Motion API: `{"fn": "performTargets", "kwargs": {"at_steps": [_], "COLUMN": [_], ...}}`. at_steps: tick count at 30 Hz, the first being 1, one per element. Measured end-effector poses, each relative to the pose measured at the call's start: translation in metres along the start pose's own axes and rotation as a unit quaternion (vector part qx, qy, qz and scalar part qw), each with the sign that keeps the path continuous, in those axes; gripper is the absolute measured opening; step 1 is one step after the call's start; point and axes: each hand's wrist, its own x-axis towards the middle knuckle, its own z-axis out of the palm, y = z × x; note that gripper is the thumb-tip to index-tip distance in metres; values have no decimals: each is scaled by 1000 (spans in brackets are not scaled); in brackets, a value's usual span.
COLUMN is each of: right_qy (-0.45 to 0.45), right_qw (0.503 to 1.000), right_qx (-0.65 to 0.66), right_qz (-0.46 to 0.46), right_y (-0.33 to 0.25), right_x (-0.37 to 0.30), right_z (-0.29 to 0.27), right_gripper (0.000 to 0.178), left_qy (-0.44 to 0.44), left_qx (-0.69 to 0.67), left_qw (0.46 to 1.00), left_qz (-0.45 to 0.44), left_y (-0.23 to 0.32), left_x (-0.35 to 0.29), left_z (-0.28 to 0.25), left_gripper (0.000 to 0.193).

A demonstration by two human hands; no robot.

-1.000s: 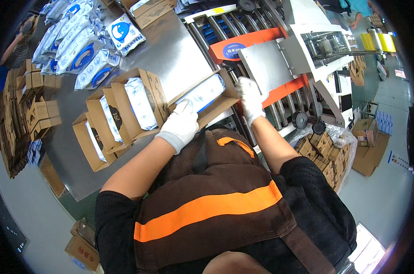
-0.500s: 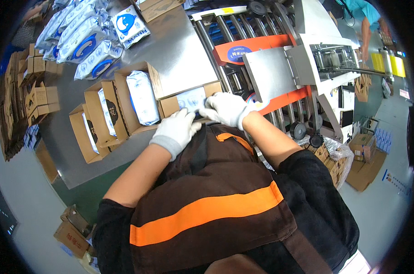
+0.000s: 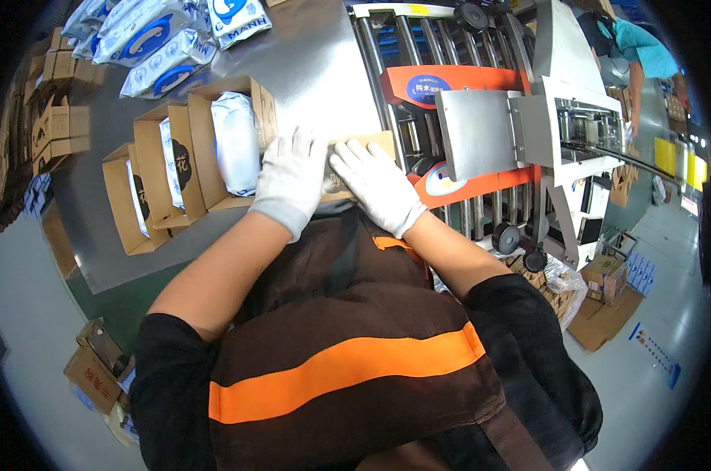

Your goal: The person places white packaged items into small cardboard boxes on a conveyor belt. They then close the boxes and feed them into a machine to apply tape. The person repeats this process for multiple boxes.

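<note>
In white gloves, my left hand (image 3: 291,177) and my right hand (image 3: 376,186) lie flat with fingers stretched on a small brown cardboard box (image 3: 383,144). Its top flaps are down under my palms, and the hands cover most of it. Left of it stands an open carton (image 3: 266,110) with a white-and-blue soft packet (image 3: 236,144) upright inside. Farther left are two more open cartons, the middle carton (image 3: 156,147) and the end carton (image 3: 120,196), each with a packet edge showing.
Several white-and-blue packets (image 3: 167,67) are heaped at the far left of the metal table (image 3: 316,63). Flat cardboard (image 3: 45,137) is stacked beyond its left edge. Right of the box stands a roller machine with orange guides (image 3: 457,82). A person in a teal shirt (image 3: 646,51) is at the far right.
Both hands have moved from the box's near edge onto its top, fingers now straight. The flaps have folded down, hiding the packet that showed inside. The whole view has shifted slightly.
</note>
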Motion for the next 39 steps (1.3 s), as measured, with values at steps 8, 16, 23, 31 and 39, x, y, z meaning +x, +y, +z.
{"fn": "performTargets", "kwargs": {"at_steps": [8,16,23,31,39], "right_qy": [62,175,69,-86,159], "right_qw": [984,961,875,877,726], "right_qx": [-24,102,368,375,532], "right_qz": [164,186,308,288,406], "right_y": [62,-1,-42,-53,-48], "right_x": [-48,-83,-104,-55,-36], "right_z": [14,-34,2,-2,6], "right_gripper": [52,49,27,32,53], "left_qy": [-49,149,49,-5,266], "left_qx": [9,-119,-143,29,-235], "left_qw": [998,979,961,997,926], "left_qz": [-26,65,-233,70,-130], "left_y": [81,73,-31,-44,-58], "left_x": [70,73,-32,-30,-67], "left_z": [19,16,-10,-5,23], "left_gripper": [102,72,75,38,83]}}
